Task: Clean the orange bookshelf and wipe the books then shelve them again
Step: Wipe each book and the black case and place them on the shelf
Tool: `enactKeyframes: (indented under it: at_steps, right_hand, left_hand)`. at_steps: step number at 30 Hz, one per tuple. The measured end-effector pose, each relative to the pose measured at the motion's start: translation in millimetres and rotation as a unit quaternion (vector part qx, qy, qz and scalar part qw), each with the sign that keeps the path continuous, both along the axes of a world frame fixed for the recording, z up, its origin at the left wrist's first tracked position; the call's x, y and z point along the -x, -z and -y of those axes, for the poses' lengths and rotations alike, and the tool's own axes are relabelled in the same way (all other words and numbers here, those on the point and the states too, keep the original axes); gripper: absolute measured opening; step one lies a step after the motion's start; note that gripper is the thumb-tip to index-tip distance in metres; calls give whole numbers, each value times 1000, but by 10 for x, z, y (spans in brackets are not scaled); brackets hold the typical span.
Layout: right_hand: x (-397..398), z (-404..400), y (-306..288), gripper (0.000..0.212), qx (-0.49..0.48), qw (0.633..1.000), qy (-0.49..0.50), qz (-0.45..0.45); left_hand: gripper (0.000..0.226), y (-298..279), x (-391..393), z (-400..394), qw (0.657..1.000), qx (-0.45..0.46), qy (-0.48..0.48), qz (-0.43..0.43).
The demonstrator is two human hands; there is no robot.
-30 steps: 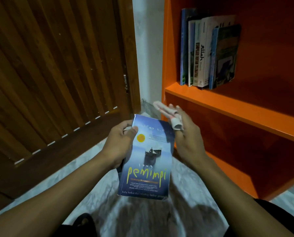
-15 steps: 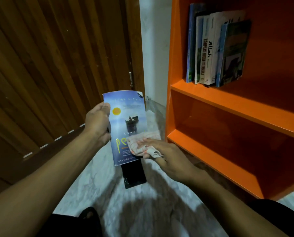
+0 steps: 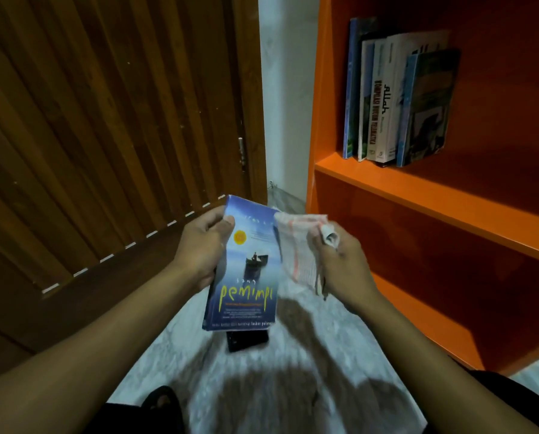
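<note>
Down near the person's knees, a small dark thing [image 3: 246, 340] is lying on the pale marbled floor [image 3: 293, 386], right under the book. I cannot tell what it is. If the book slips, it is going to land on that.

A little farther out, the left hand [image 3: 203, 249] is gripping the blue paperback [image 3: 244, 270] by its left edge, thumb curled over the front cover near the top. The book is standing tilted in the air above the floor, not resting on anything. It is being held by one side only, so a hard push from the other side could twist it loose or bend the cover.

The right hand [image 3: 344, 264] is clutching a white cloth [image 3: 299, 245] with thin red stripes, bunched up in its curled fingers. The cloth is touching the right edge of the book near the top corner. A loose flap is hanging down, and I think it could snag that corner and fold it.

Farther away, the orange bookshelf [image 3: 418, 198] is standing close on the right. The elbow could bump its edge while wiping.

On the upper shelf, a few books [image 3: 396, 101] are standing together at the left end, and the last one is leaning. Pushing the blue one in roughly could tip them over to the right, where nothing is propping them.
</note>
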State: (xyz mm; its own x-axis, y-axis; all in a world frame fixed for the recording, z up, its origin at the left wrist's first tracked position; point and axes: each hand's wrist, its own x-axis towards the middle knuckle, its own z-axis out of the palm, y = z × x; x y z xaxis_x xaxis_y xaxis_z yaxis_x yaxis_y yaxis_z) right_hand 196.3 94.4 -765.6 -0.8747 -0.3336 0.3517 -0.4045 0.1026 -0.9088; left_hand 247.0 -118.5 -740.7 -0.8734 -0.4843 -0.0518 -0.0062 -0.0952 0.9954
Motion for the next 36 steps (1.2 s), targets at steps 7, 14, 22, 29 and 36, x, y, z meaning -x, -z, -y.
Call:
enactKeyframes:
  at_steps: [7,14,22,29,36]
  right_hand:
    - [-123,215,161,38,3,997,63,-52]
    - [-367,329,350,61,-70,996,-11,-44]
    - [-423,401,445,38,-81,986,-128,-64]
    - [-274,326,361,13,-136,982,-131,-7]
    - [-40,173,265,54,-49,990,-19,130]
  left_hand:
    - [28,81,-101,-621,991,-90,89,49]
    - [28,-43,94,-492,978,-204,3,46]
    - [36,-205,286,36,974,-202,-99,-3]
    - [31,-127,278,256,981,-159,-106,-44]
    - [32,-269,170,48,996,-18,59,-67]
